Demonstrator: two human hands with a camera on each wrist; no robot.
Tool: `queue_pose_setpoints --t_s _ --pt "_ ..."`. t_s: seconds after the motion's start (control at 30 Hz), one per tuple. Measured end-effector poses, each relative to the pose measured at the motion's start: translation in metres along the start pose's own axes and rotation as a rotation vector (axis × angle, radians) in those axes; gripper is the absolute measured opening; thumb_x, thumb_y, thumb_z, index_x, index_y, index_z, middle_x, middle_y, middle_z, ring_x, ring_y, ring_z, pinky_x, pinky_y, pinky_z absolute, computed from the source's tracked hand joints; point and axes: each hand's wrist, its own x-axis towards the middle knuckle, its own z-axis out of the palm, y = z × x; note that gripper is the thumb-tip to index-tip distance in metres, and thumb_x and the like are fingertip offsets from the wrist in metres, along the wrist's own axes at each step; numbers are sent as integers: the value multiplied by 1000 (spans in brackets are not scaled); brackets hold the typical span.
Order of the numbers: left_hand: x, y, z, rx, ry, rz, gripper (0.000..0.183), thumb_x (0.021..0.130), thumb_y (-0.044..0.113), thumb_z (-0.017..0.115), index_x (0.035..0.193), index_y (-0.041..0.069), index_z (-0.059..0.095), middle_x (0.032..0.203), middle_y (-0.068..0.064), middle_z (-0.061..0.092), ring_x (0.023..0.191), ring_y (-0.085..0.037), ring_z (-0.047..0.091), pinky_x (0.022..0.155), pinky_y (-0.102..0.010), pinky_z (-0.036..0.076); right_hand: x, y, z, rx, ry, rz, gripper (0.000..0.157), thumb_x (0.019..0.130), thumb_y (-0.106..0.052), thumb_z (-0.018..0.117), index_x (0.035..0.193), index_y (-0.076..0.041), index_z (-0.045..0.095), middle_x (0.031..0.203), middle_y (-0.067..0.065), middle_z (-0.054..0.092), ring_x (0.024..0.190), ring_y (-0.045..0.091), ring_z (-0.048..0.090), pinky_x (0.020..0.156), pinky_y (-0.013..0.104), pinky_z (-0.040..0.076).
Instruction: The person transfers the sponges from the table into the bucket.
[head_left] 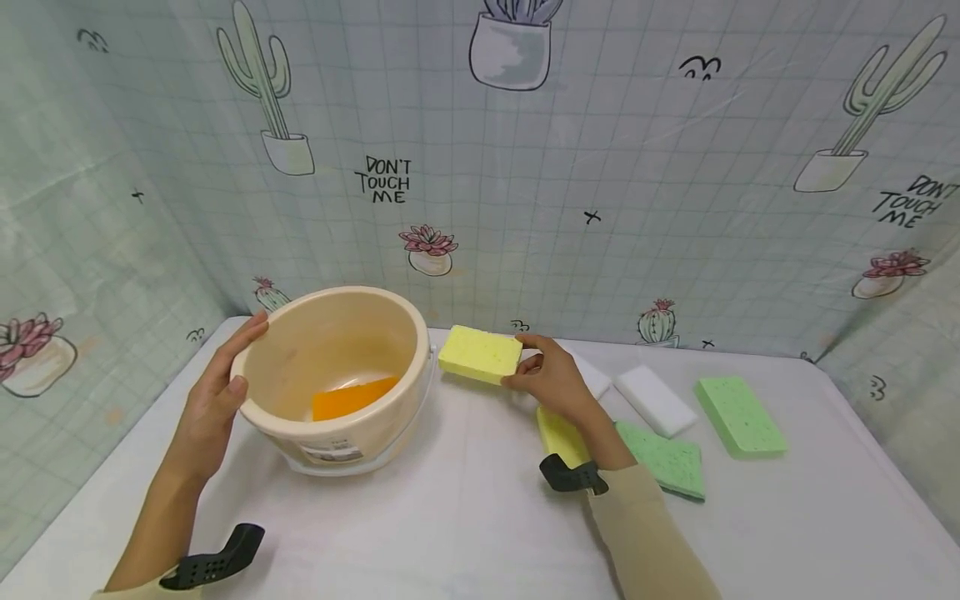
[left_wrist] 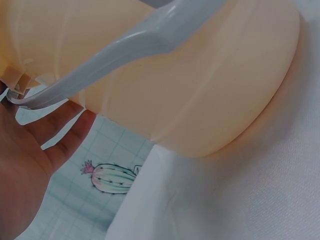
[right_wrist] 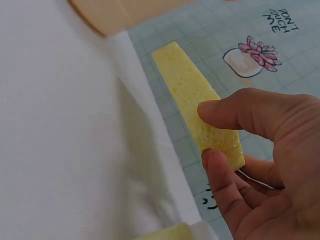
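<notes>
A cream bucket (head_left: 405,417) stands tilted towards me at the left of the table. My left hand (head_left: 210,408) holds its rim at the left side, and the left wrist view shows the fingers (left_wrist: 65,135) beside the grey handle (left_wrist: 125,52). Inside the bucket lies an orange sponge (head_left: 352,398), partly hidden by the near wall. To the right of the bucket, my right hand (head_left: 555,379) pinches a yellow sponge (head_left: 480,354) at its right end. That sponge (right_wrist: 192,95) is held above the table, between thumb and fingers in the right wrist view.
Another yellow sponge (head_left: 561,437) lies under my right wrist, partly covered. Right of it are a white sponge (head_left: 655,400), another partly hidden white piece (head_left: 592,373), a green sponge (head_left: 667,458) and a lighter green sponge (head_left: 741,417). A cactus-print curtain (head_left: 525,183) hangs behind the table.
</notes>
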Motion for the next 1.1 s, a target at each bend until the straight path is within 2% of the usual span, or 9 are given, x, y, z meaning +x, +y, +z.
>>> queue_pose_setpoints --t_s 0.17,0.27,0.47,0.57,0.67,0.8,0.97,1.1 --pt "0 1 0 25 1 7 54 96 25 44 148 13 36 157 -1 21 142 -19 19 103 -15 29 -4 -14 -9 9 21 -32 74 75 -17 81 140 -9 45 101 7 61 84 20 59 65 31 48" --pt "0 1 1 50 3 -6 54 96 25 43 149 14 35 157 -1 21 142 -19 19 104 -16 29 -7 -23 -14 26 20 -41 73 76 -16 81 139 -9 45 97 8 62 83 21 59 65 32 48" --pt "1 2 0 44 0 -3 54 96 25 43 149 13 35 157 -1 21 142 -19 19 105 -17 28 -9 -40 -20 4 30 -110 73 76 -14 80 139 -7 45 105 10 58 83 21 59 66 32 50" --pt "1 2 0 24 -1 2 54 97 25 43 148 12 35 157 -2 21 142 -19 18 106 -18 26 -11 -49 -22 10 32 -135 73 76 -13 80 140 -7 44 100 11 59 81 22 58 67 33 50" --pt "1 2 -1 54 3 -7 54 96 25 43 149 14 35 157 -1 21 142 -19 18 106 -19 26 -12 -58 -25 16 36 -148 73 76 -12 80 140 -7 43 96 10 59 81 22 57 67 33 50" --pt "1 3 0 109 6 -20 54 96 25 42 149 16 35 157 0 21 142 -19 19 109 -24 25 -14 -70 -30 -6 60 -164 74 76 -11 80 140 -7 43 97 10 59 82 21 57 70 32 51" --pt "1 4 0 118 7 -32 53 97 26 41 149 17 35 157 1 21 142 -18 18 113 -36 19 -14 -85 -35 -7 73 -186 74 76 -9 80 140 -7 43 103 10 57 83 21 57 72 32 51" --pt "0 6 -1 135 13 -37 54 97 26 41 149 17 35 157 2 21 142 -18 19 112 -36 21 -13 -95 -37 -8 75 -209 74 76 -8 80 140 -6 43 109 10 53 83 21 58 73 31 51"
